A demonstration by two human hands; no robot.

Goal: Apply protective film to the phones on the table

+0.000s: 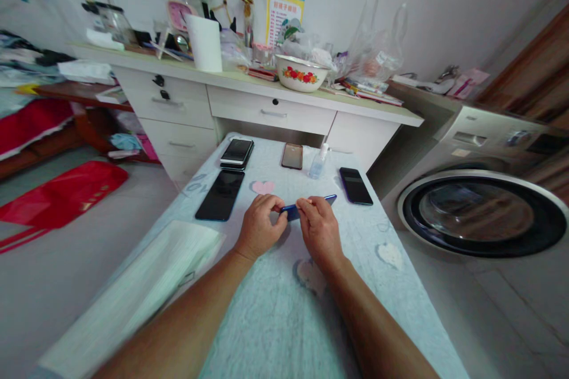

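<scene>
Left hand (261, 224): thumb and forefinger pinch one end of a blue phone (292, 212). Right hand (320, 226): fingers bunched, thumb pressed to forefinger, gripping the same phone farther along. The phone is held tilted between both hands, over the table. Its middle is covered by the right fingers; the right fingertips appear to bear on its edge, though the contact is masked.

Casing glossy, slab-shaped. Tablecloth (267, 314) pale blue, with heart motifs. White packet (137, 296), long and flat, partly covered by the left forearm.

Beyond the hands: clear plastic spray bottle (319, 163); brown-rimmed phone case (292, 156). Left: large black phone (220, 195), with a phone stack (237, 152) just behind. Right: purple-edged phone (355, 186), face up. White desk (273, 109) closes off the far end; washing machine (471, 130) runs out of frame at right.
</scene>
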